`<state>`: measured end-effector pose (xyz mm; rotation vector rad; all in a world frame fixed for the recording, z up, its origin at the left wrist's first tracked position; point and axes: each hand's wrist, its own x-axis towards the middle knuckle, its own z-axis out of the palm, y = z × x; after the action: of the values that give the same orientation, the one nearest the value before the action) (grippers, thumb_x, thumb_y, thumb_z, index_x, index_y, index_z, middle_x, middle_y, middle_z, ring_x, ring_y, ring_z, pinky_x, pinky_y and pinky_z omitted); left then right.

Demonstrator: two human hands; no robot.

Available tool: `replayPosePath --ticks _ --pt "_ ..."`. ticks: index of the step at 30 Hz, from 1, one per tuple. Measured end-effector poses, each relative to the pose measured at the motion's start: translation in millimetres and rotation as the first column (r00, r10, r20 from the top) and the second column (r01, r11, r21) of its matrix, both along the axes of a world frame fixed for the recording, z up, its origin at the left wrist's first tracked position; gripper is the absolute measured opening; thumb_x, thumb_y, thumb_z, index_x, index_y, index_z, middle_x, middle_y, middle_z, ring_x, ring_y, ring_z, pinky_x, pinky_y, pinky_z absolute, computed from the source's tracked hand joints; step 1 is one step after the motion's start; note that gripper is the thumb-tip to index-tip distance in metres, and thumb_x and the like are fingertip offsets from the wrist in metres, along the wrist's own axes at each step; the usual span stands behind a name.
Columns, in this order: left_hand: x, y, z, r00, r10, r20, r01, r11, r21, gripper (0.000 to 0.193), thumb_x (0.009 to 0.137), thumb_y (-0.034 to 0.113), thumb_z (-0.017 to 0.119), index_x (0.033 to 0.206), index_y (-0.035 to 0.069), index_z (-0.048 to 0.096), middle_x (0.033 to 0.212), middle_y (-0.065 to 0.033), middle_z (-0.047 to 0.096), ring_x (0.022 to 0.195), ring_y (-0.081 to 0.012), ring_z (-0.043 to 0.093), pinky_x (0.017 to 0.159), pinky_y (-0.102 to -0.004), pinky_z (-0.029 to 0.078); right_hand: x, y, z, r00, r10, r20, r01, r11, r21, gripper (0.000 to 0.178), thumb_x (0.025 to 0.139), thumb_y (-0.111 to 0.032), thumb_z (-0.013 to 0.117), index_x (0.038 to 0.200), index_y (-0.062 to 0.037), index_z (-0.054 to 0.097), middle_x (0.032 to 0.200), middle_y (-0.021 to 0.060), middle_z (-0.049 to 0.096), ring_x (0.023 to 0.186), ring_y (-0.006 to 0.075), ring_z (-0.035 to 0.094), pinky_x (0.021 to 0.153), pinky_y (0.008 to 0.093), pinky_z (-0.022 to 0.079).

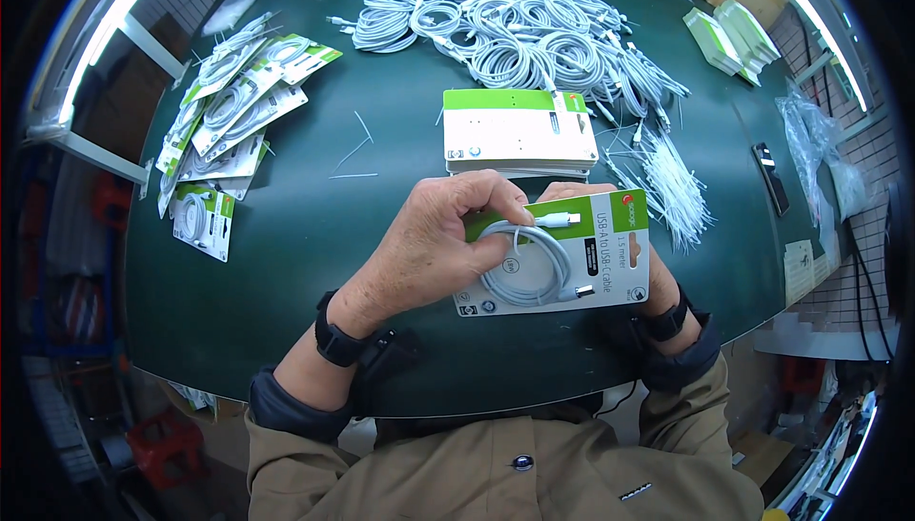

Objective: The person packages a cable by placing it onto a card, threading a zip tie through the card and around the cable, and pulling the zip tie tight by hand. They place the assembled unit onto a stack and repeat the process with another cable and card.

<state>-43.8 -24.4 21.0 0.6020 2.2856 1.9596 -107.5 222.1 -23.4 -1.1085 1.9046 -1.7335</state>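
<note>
A coiled white USB cable [562, 259] lies against the front of a green and white cardboard card [615, 264], held up over the table's near side. My left hand [429, 240] is closed, its thumb and index finger pinching the coil at its left side, by a white tie. Behind the card is my right hand [660, 283], gripping it from the back; most of its fingers are hidden, with some showing above the card's top edge. Just beyond both hands sits a stack of similar cards [519, 135].
On the dark green table [381, 206], a heap of coiled white cables [505, 25] lies at the back. Carded cables [224, 106] are piled left. Thin white ties [675, 187] lie right, near a phone [770, 178], plastic bags [820, 159] and more green-white cards [729, 40].
</note>
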Motion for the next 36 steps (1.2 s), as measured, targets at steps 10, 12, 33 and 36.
replayPosePath --ticks 10,12,33,36 --pt "0 -1 -4 1.0 -0.026 -0.014 0.025 0.997 -0.073 0.025 0.076 -0.012 0.062 0.095 0.002 0.07 0.102 -0.0087 0.072 0.099 -0.0166 0.069 0.089 -0.0296 0.055 -1 -10 10 0.96 0.015 -0.279 -0.002 0.999 0.047 0.035 0.08 -0.028 0.081 0.096 0.0 0.069 0.088 0.009 0.067 0.073 0.0194 0.062 0.063 0.0304 0.049" --pt "0 -1 -4 0.999 -0.029 -0.029 0.026 0.995 -0.094 0.026 0.076 -0.012 0.062 0.095 0.002 0.07 0.101 -0.0087 0.072 0.099 -0.0169 0.069 0.089 -0.0296 0.056 -1 -9 9 0.952 0.013 -0.304 0.002 0.999 0.049 0.035 0.08 -0.028 0.081 0.096 0.0002 0.069 0.088 0.0089 0.067 0.073 0.0189 0.062 0.063 0.0303 0.049" --pt "3 2 -4 0.999 -0.036 0.037 0.039 0.997 -0.063 0.025 0.082 -0.014 0.06 0.101 0.001 0.066 0.103 -0.008 0.069 0.102 -0.0172 0.068 0.094 -0.031 0.056 9 -8 12 0.995 -0.044 -0.09 0.047 0.998 0.034 0.032 0.081 -0.025 0.083 0.096 -0.0006 0.068 0.089 0.0076 0.064 0.073 0.0161 0.061 0.064 0.0265 0.047" --pt "5 3 -4 0.998 -0.049 0.028 0.051 0.995 -0.09 0.025 0.082 -0.014 0.061 0.101 0.001 0.065 0.102 -0.0082 0.069 0.1 -0.0177 0.068 0.093 -0.0307 0.056 7 -11 13 0.963 -0.067 -0.262 0.083 0.995 0.051 0.025 0.081 -0.019 0.081 0.094 -0.001 0.068 0.086 0.007 0.064 0.071 0.0154 0.062 0.062 0.0265 0.048"
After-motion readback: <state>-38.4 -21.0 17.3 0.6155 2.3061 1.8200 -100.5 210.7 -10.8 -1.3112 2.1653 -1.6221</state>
